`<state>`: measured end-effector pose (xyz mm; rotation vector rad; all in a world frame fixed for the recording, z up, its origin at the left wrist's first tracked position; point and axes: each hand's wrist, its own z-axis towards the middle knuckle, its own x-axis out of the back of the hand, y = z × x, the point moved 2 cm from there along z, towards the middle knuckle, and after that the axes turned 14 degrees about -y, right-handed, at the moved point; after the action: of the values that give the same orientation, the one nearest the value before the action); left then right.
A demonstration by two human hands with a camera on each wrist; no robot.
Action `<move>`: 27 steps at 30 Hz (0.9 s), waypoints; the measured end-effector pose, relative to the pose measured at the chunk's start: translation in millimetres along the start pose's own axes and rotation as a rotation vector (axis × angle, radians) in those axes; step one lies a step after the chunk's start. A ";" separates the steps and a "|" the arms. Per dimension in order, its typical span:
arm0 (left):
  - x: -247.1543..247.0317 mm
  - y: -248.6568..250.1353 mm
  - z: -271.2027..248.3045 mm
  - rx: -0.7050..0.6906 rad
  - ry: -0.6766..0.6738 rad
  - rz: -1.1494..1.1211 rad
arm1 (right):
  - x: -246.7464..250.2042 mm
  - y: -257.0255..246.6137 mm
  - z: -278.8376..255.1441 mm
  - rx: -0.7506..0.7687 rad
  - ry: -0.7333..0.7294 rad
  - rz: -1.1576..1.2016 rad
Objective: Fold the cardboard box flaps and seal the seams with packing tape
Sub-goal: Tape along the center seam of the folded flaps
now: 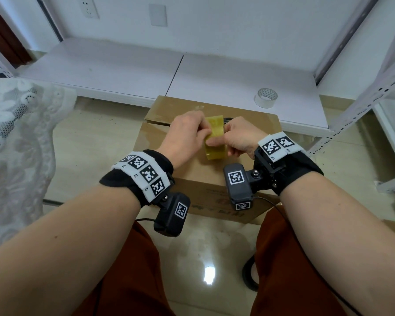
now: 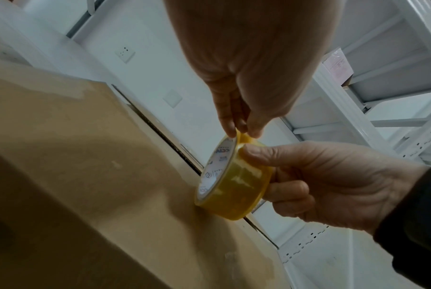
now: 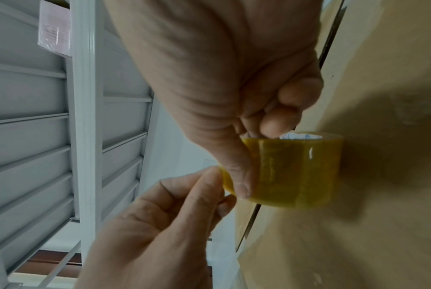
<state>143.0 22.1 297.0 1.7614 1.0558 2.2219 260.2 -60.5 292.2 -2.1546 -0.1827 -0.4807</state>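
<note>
The brown cardboard box (image 1: 205,169) stands on the floor in front of the person, its top flaps folded down. The seam (image 1: 157,123) between the flaps runs from left to right across the top. The yellowish roll of packing tape (image 1: 215,137) stands on its edge on the near flap, just beside this seam, between the two hands. The right hand (image 1: 242,139) is curled around the roll, with fingers inside its core. The left hand (image 1: 185,135) pinches the upper rim of the roll, probably at the loose end. The pull of the tape, I think, must follow the seam toward the left. A second, clear tape roll (image 1: 265,98) lies on the white shelf board (image 1: 214,71), far right.
</note>
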 end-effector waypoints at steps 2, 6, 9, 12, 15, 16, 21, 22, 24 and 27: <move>-1.3 0.9 0.0 0.010 0.010 -0.011 | 0.9 0.2 0.4 0.005 0.011 0.002; -3.3 2.0 -1.1 0.013 0.026 -0.008 | 0.3 1.6 2.0 0.006 0.029 -0.009; -3.1 3.8 -1.6 -0.003 0.034 -0.021 | 1.5 1.6 1.1 0.011 0.035 -0.004; -2.9 4.3 -1.3 -0.005 0.029 -0.049 | 1.3 2.6 1.7 0.015 0.039 -0.010; -2.4 3.2 -0.3 0.026 -0.002 -0.073 | -0.9 4.4 4.1 0.007 0.038 -0.011; -2.0 2.7 0.0 0.034 -0.013 -0.083 | -1.3 4.8 4.4 0.005 0.037 -0.010; -2.0 0.0 -0.1 0.068 -0.066 -0.143 | -2.6 6.4 4.7 0.001 0.022 -0.008; -2.1 -0.7 -0.1 0.068 -0.074 -0.151 | -2.7 6.7 5.1 -0.001 0.021 -0.011; -2.0 -1.4 -0.4 0.061 -0.090 -0.168 | -2.9 7.2 6.1 -0.005 0.017 -0.017; -1.0 -1.4 -0.6 0.063 -0.110 -0.189 | -3.4 7.7 7.0 0.000 0.013 -0.013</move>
<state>142.3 22.4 295.3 1.7060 1.2243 1.9789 261.4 -59.3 281.4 -2.1513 -0.1901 -0.5021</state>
